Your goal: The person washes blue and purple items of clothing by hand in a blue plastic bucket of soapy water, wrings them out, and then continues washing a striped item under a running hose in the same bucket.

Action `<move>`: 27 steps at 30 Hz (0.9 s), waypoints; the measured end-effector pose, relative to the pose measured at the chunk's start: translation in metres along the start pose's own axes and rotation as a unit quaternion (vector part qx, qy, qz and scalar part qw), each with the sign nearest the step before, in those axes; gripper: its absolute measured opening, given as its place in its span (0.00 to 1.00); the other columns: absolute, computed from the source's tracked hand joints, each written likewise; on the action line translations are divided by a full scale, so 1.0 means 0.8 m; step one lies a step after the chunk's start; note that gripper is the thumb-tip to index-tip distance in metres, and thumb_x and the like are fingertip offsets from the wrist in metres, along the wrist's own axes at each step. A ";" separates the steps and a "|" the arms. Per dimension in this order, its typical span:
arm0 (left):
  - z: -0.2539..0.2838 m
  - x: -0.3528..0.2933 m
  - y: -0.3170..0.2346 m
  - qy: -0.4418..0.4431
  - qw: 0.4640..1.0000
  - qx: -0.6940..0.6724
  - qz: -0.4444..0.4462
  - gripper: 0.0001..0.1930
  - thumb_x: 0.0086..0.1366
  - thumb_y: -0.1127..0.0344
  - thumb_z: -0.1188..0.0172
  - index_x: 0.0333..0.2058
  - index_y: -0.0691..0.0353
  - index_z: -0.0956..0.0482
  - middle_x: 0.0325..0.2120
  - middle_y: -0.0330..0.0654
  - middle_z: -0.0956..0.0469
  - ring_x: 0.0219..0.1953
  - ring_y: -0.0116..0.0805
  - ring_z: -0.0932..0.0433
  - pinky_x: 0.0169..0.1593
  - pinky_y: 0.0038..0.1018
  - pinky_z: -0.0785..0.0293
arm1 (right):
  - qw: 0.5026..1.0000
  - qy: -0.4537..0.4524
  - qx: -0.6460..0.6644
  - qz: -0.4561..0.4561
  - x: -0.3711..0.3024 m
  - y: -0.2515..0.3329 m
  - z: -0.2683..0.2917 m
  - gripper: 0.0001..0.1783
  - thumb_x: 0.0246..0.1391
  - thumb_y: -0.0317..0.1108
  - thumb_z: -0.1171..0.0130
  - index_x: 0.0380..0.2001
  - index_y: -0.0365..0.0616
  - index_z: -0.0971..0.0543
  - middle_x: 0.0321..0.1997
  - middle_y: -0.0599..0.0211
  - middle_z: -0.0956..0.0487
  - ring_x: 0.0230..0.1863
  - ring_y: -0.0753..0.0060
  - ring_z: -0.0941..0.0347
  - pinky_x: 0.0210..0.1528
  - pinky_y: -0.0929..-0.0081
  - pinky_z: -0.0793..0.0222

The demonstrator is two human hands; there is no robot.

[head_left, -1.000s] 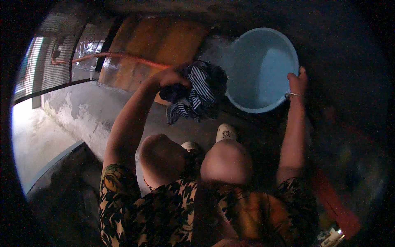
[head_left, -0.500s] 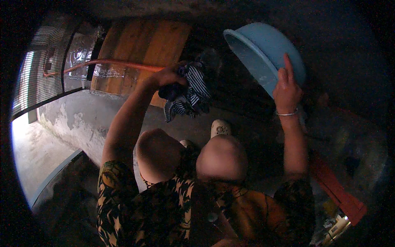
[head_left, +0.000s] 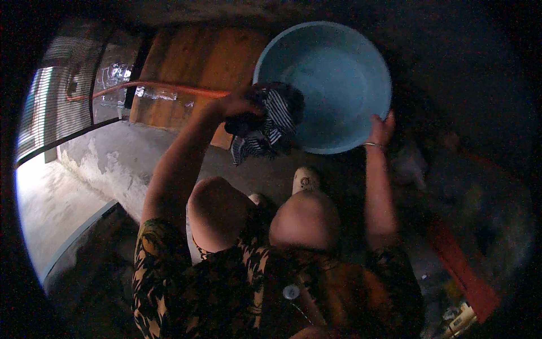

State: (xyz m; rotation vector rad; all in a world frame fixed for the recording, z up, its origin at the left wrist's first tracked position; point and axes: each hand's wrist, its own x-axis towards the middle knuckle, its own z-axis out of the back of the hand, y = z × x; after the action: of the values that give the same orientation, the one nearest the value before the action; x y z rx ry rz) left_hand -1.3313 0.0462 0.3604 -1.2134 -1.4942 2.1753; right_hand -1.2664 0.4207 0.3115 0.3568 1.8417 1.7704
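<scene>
A bundle of dark cloth with black-and-white stripes (head_left: 278,116) hangs from my left hand (head_left: 240,106), whose fingers are closed around its upper part. The bundle overlaps the left side of a round light-blue plastic basin (head_left: 339,85). Gripping the basin's lower right rim is my right hand (head_left: 381,130), with the fingers partly hidden behind it. A thin bracelet circles that wrist. The basin's open side faces me, and its inside shows no contents apart from the cloth in front of it.
Brown wooden boards (head_left: 192,62) stand behind an orange hose (head_left: 164,86) at the left. A slatted screen (head_left: 62,96) and a peeling wall (head_left: 107,164) lie further left. My knees and a light clog (head_left: 305,179) are below. A red bar (head_left: 460,265) slants at lower right.
The basin has swung from tilted away to facing me and has moved left toward the cloth. My right hand has gone from its outer side to the lower rim. The cloth shifted slightly right.
</scene>
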 end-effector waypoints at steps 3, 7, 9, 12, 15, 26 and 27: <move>-0.005 -0.003 -0.019 0.028 0.996 -0.062 0.057 0.40 0.41 0.67 0.40 0.55 0.56 0.48 0.49 0.49 0.37 0.51 0.39 0.39 0.54 0.29 0.45 | 0.983 -0.075 0.150 -0.081 -0.022 -0.069 -0.031 0.30 0.38 0.22 0.51 0.50 0.40 0.39 0.47 0.57 0.33 0.45 0.60 0.35 0.46 0.66 0.40; -0.001 -0.019 -0.025 -0.041 0.998 0.052 0.022 0.39 0.42 0.69 0.41 0.56 0.57 0.48 0.48 0.50 0.36 0.49 0.38 0.37 0.53 0.29 0.43 | 0.965 -0.122 0.116 -0.200 -0.037 -0.064 -0.064 0.28 0.40 0.24 0.50 0.49 0.40 0.39 0.47 0.57 0.33 0.45 0.59 0.36 0.45 0.66 0.39; -0.008 -0.017 -0.049 -0.046 0.995 0.080 0.035 0.38 0.43 0.70 0.42 0.55 0.58 0.47 0.48 0.50 0.36 0.49 0.38 0.37 0.52 0.28 0.42 | 0.983 -0.060 -0.020 -0.175 -0.005 -0.113 -0.011 0.30 0.42 0.30 0.46 0.51 0.40 0.42 0.49 0.55 0.35 0.46 0.56 0.37 0.45 0.63 0.40; -0.014 -0.025 -0.070 0.014 0.989 -0.148 -0.014 0.37 0.44 0.69 0.41 0.55 0.60 0.46 0.47 0.51 0.35 0.50 0.38 0.37 0.52 0.28 0.42 | 0.981 -0.049 -0.163 -0.096 0.005 -0.127 0.028 0.31 0.43 0.34 0.46 0.52 0.40 0.42 0.50 0.55 0.36 0.48 0.58 0.38 0.47 0.64 0.41; -0.017 -0.053 -0.113 -0.078 0.992 -0.064 0.069 0.38 0.46 0.66 0.40 0.55 0.62 0.48 0.47 0.51 0.35 0.50 0.39 0.37 0.53 0.29 0.43 | 0.938 0.017 -0.333 0.094 -0.044 -0.044 -0.016 0.32 0.44 0.39 0.46 0.52 0.41 0.43 0.53 0.56 0.38 0.50 0.60 0.40 0.49 0.64 0.44; -0.067 -0.039 -0.118 -0.064 0.989 -0.130 0.021 0.38 0.46 0.61 0.38 0.55 0.56 0.48 0.50 0.48 0.39 0.53 0.39 0.41 0.55 0.30 0.46 | 0.970 0.234 0.014 0.058 0.017 0.020 -0.023 0.09 0.49 0.29 0.54 0.33 0.41 0.26 0.46 0.65 0.30 0.48 0.72 0.37 0.48 0.76 0.42; -0.053 -0.053 -0.115 -0.079 0.988 -0.129 0.040 0.37 0.46 0.61 0.38 0.54 0.56 0.46 0.49 0.47 0.38 0.52 0.38 0.41 0.54 0.30 0.45 | 0.965 0.247 -0.032 0.078 0.011 0.024 -0.043 0.08 0.48 0.28 0.52 0.32 0.41 0.26 0.46 0.66 0.30 0.48 0.72 0.37 0.49 0.75 0.43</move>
State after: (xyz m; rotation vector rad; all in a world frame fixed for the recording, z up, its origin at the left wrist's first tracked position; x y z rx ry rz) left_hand -1.2961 0.0903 0.4548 -1.2201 -1.8730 2.2288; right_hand -1.2960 0.3988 0.3280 0.0312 2.1275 2.1687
